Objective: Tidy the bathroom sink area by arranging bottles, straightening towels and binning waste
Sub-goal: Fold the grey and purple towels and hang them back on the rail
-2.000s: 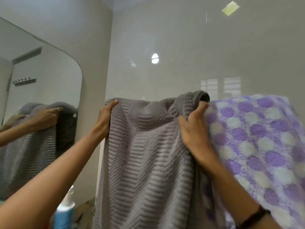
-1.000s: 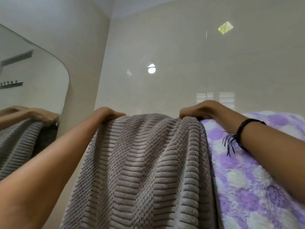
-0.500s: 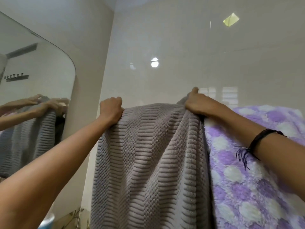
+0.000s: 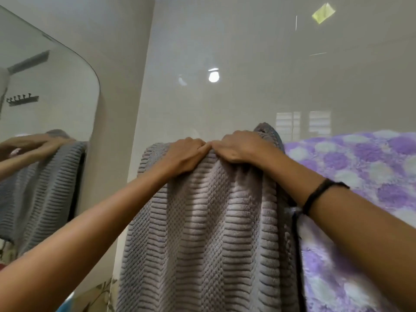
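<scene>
The grey ribbed towel [image 4: 209, 233] hangs in front of the glossy tiled wall [image 4: 225, 52], its top fold directly under both hands and its length falling straight down between the forearms. The left hand [image 4: 183, 155] and the right hand [image 4: 238, 146] sit palm-down at the middle of the top fold, fingers curled closed over the fabric, knuckles touching each other. A purple-and-white spotted towel [image 4: 360, 172] hangs just beside the grey one on its right, passing under the right forearm with its black wrist cord [image 4: 315, 194]; the mirror [image 4: 45, 109] at left reflects the hands and towel.
</scene>
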`<act>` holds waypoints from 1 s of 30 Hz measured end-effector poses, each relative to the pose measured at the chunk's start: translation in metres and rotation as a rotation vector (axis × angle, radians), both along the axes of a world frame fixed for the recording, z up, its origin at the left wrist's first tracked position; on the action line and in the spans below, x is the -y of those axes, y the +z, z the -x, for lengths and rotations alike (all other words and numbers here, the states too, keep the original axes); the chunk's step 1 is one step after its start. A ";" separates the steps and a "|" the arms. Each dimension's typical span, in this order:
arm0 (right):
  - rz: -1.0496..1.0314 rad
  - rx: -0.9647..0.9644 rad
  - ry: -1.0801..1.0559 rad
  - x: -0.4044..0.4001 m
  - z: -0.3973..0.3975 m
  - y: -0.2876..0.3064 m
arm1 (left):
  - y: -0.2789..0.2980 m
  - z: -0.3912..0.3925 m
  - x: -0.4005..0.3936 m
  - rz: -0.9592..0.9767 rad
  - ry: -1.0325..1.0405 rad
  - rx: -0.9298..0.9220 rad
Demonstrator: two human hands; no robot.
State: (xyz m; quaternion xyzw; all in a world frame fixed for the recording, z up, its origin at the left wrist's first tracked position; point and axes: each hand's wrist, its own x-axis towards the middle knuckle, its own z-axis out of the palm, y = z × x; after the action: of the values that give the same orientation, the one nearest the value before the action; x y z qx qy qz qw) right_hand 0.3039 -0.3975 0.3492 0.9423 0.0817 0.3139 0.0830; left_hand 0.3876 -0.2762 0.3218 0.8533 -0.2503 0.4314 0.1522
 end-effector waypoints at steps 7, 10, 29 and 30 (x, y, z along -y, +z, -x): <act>-0.213 -0.333 -0.155 0.017 -0.024 0.032 | 0.049 -0.034 0.000 0.021 0.149 -0.699; -0.186 -0.304 -0.175 0.016 -0.032 0.033 | 0.052 -0.036 0.002 -0.168 0.152 -0.729; -0.137 -0.316 -0.378 0.038 0.000 0.030 | 0.033 -0.020 0.011 -0.123 -0.198 -0.459; -0.132 -0.318 -0.383 0.038 -0.003 0.031 | 0.033 -0.023 0.011 -0.096 -0.173 -0.427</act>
State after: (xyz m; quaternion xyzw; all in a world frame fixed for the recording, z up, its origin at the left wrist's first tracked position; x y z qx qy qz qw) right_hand 0.3072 -0.4352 0.3806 0.9815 -0.1067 0.1451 0.0653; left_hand 0.4102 -0.2869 0.3549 0.9069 -0.3047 0.2139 0.1974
